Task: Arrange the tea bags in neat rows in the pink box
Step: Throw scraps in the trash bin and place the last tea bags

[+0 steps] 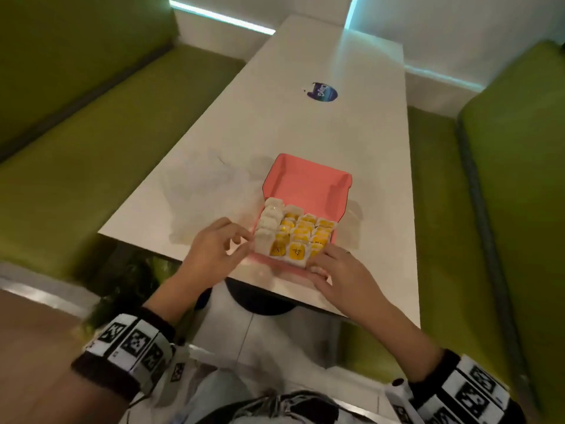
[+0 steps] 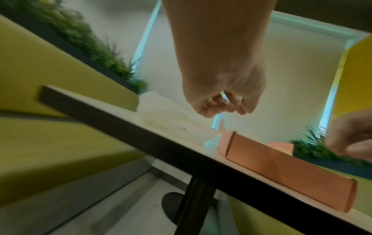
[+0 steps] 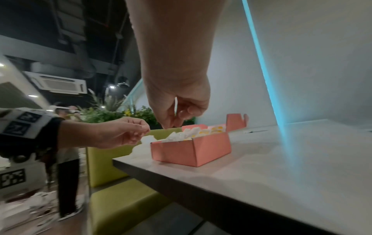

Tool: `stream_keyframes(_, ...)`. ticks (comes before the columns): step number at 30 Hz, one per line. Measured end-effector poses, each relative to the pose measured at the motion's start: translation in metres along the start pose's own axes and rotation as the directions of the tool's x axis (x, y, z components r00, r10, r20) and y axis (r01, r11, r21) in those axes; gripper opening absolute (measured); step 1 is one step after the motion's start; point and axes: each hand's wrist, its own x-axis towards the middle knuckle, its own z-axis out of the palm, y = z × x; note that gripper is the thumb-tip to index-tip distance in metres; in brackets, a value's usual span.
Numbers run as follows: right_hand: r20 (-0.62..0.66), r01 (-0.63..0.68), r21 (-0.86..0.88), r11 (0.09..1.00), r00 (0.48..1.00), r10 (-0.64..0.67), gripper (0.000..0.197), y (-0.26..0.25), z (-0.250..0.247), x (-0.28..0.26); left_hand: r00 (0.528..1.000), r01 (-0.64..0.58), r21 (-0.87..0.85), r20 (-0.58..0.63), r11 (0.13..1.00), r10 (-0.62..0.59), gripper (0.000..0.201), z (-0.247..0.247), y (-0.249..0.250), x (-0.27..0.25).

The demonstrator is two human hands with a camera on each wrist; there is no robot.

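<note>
The pink box stands open near the table's front edge, its lid tilted back. Tea bags fill it in rows: yellow-labelled ones in the middle and right, plain white ones in the left row. My left hand hovers at the box's near left corner with fingers curled and thumb against the index; nothing shows in it. My right hand lies at the near right corner, bent fingertips touching the front tea bags. In the right wrist view the box, its tea bags and the left hand all show.
A crumpled clear plastic bag lies on the white table just left of the box. Farther back a round blue sticker is stuck to the top. Green benches flank both sides. A person stands in the background.
</note>
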Motion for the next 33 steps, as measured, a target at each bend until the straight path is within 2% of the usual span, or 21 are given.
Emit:
stream_keyframes(2,-0.006,0.08,0.094,0.992,0.997,-0.079,0.015,-0.004,0.004,-0.01,0.984,0.173,-0.116,-0.015,0.978,-0.176,0.007,-0.006,-0.005,-0.022)
stream_keyframes(5,0.128,0.209,0.138,0.968,0.965,-0.227,0.021,-0.016,0.022,-0.018,0.949,0.282,-0.145,0.187,0.949,-0.253,0.007,-0.006,-0.024,-0.06)
stream_keyframes(7,0.247,0.305,0.169,0.937,0.908,-0.34,0.019,-0.025,0.046,-0.02,0.9,0.337,-0.094,0.323,0.937,-0.292,0.005,0.002,-0.04,-0.084)
stream_keyframes(10,0.381,0.341,0.216,0.915,0.833,-0.401,0.014,-0.032,0.096,-0.019,0.804,0.421,0.006,0.461,0.907,-0.376,0.015,0.024,-0.078,-0.114)
stream_keyframes(12,0.501,0.254,0.231,0.939,0.796,-0.339,0.014,-0.032,0.134,-0.019,0.715,0.476,0.107,0.531,0.873,-0.455,0.014,0.042,-0.112,-0.133)
stream_keyframes(13,0.585,0.198,0.2,0.959,0.761,-0.28,0.016,-0.03,0.155,-0.019,0.671,0.514,0.151,0.543,0.845,-0.505,0.009,0.053,-0.133,-0.144)
stream_keyframes(15,0.719,0.108,0.088,0.99,0.681,-0.138,0.02,-0.021,0.199,-0.021,0.597,0.573,0.249,0.525,0.781,-0.606,0.014,0.078,-0.17,-0.167)
stream_keyframes(18,0.828,-0.016,-0.025,1.0,0.56,0.03,0.024,-0.001,0.264,-0.027,0.462,0.66,0.347,0.511,0.666,-0.724,0.02,0.123,-0.226,-0.202)
stream_keyframes(19,0.847,-0.06,-0.057,0.997,0.525,0.08,0.025,0.009,0.285,-0.03,0.438,0.683,0.357,0.499,0.638,-0.748,0.022,0.14,-0.244,-0.215)
stream_keyframes(21,0.854,-0.136,-0.079,0.988,0.502,0.137,0.022,0.028,0.323,-0.037,0.385,0.716,0.388,0.475,0.581,-0.791,0.027,0.17,-0.269,-0.234)
stream_keyframes(24,0.854,-0.172,-0.08,0.982,0.496,0.156,0.024,0.052,0.377,-0.04,0.286,0.759,0.435,0.446,0.485,-0.848,0.033,0.213,-0.299,-0.256)
stream_keyframes(26,0.857,-0.192,-0.083,0.978,0.487,0.168,0.028,0.06,0.412,-0.041,0.238,0.792,0.431,0.434,0.433,-0.869,0.033,0.235,-0.319,-0.265)
stream_keyframes(28,0.867,-0.209,-0.072,0.975,0.47,0.165,0.034,0.065,0.445,-0.045,0.226,0.833,0.403,0.378,0.379,-0.898,0.033,0.249,-0.339,-0.265)
stream_keyframes(31,0.86,-0.274,-0.064,0.96,0.472,0.192,0.041,0.074,0.488,-0.052,0.267,0.836,0.382,0.344,0.394,-0.9,0.035,0.263,-0.356,-0.253)
stream_keyframes(33,0.841,-0.333,-0.085,0.939,0.481,0.247,0.043,0.079,0.51,-0.054,0.268,0.827,0.397,0.344,0.398,-0.9,0.036,0.274,-0.363,-0.252)
